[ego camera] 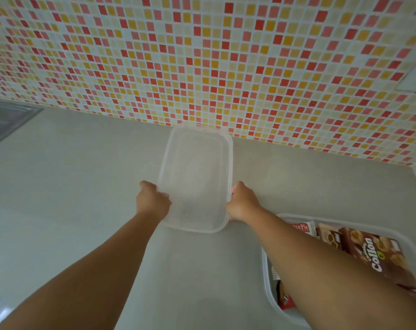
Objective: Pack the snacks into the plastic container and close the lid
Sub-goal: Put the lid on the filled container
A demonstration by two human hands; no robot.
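Head view: both hands grip a clear lid (195,179) by its long sides, left hand (152,201) on the left edge, right hand (242,204) on the right. Lid sits on the grey counter (71,186) near the tiled wall (202,55). Container (265,265) at lower right holds snack boxes (373,254), partly behind the right forearm.
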